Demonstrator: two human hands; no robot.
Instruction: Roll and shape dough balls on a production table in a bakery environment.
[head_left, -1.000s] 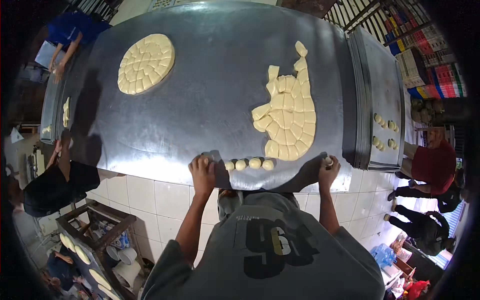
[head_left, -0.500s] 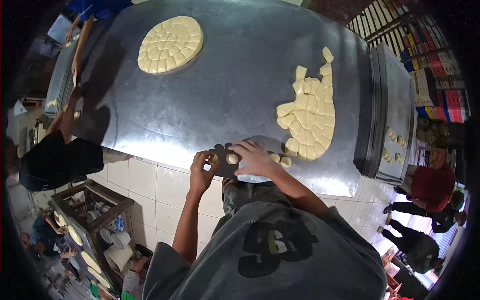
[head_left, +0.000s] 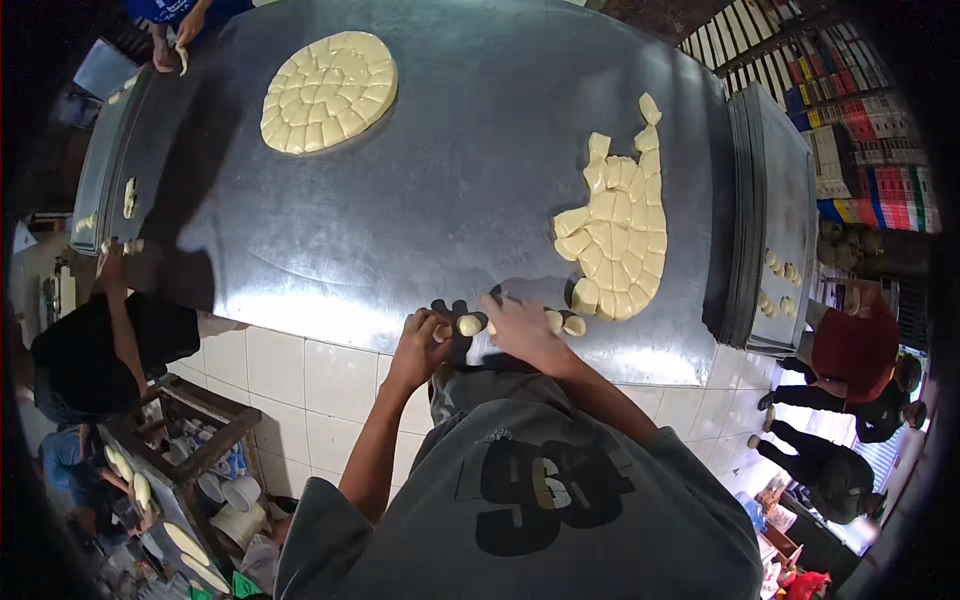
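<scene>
Presently, the left hand (head_left: 425, 345) is positioned at the near edge of the dark metal table (head_left: 460, 190). Its fingers are curled narrowly about a small pale dough ball (head_left: 442, 333), part of which shows on the thumb side. The right hand (head_left: 527, 330) reaches inward over a short row of similar balls, back of the hand upward. Its fingers are extended and blurred; whether they press on a ball beneath them cannot be told.

One loose ball (head_left: 470, 325) lies on the table between the two hands. An end ball (head_left: 574, 326) lies to the right of the right hand, near the lower end of an irregular slab of cut dough (head_left: 625, 240). The slab is scored into angular pieces, with a narrow strip extending from its far end. A round dough disc (head_left: 330, 95), likewise divided into segments, rests on the far left part of the table.

Along the right side of the table stands a stack of metal trays (head_left: 775, 190); the top tray carries clusters of dough pieces (head_left: 780, 283). At the far left corner, a co-worker in blue (head_left: 165, 10) holds a strip of dough. Nearer, a co-worker in black (head_left: 115, 340) reaches toward the trays on the left.
</scene>
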